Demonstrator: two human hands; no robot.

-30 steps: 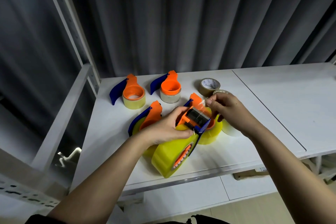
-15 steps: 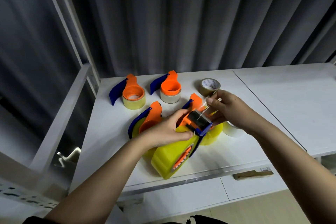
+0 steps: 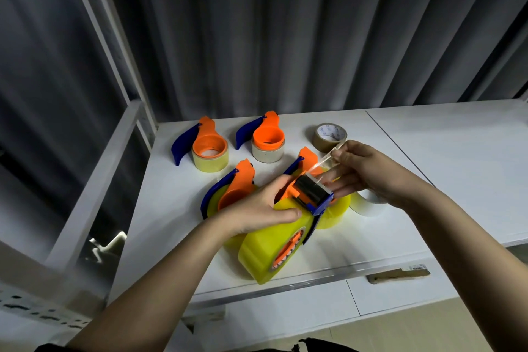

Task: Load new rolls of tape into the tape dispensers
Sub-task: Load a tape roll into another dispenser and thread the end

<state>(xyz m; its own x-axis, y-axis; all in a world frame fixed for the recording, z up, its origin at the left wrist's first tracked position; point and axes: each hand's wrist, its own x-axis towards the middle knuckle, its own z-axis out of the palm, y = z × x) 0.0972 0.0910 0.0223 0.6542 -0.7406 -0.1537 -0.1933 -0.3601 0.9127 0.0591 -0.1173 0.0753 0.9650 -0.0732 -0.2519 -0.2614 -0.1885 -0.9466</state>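
The left hand (image 3: 257,208) grasps the tape dispenser (image 3: 303,208), fingers wrapped over its orange body just behind the black roller (image 3: 310,191). The dispenser carries a large yellow tape roll (image 3: 265,254), held on edge at the near rim of the white table (image 3: 428,180); the roll's lowest point sits at or just over that rim, and contact with the surface cannot be confirmed. The right hand (image 3: 368,171) pinches the free end of a clear tape strip (image 3: 323,161) between thumb and forefinger, the strip running taut from the roller up to the pinch; its remaining fingers extend beside the roller.

Partly hidden: a second loaded dispenser (image 3: 228,194) behind the left hand, a third dispenser (image 3: 307,160) with yellow tape behind the roller and right hand, and a clear tape roll (image 3: 368,206) under the right wrist, only its lower arc showing.

Two further dispensers stand at the table's far left: one (image 3: 208,146) on a pale yellow roll, one (image 3: 267,140) on a cardboard-coloured, nearly bare core. A brown tape roll (image 3: 330,136) lies flat just beyond the right hand; printing on its inner core is too small to read.

The table's right half is open. A seam (image 3: 400,148) runs diagonally across it. A cardboard scrap (image 3: 398,276) with an illegible label lies below the near edge.
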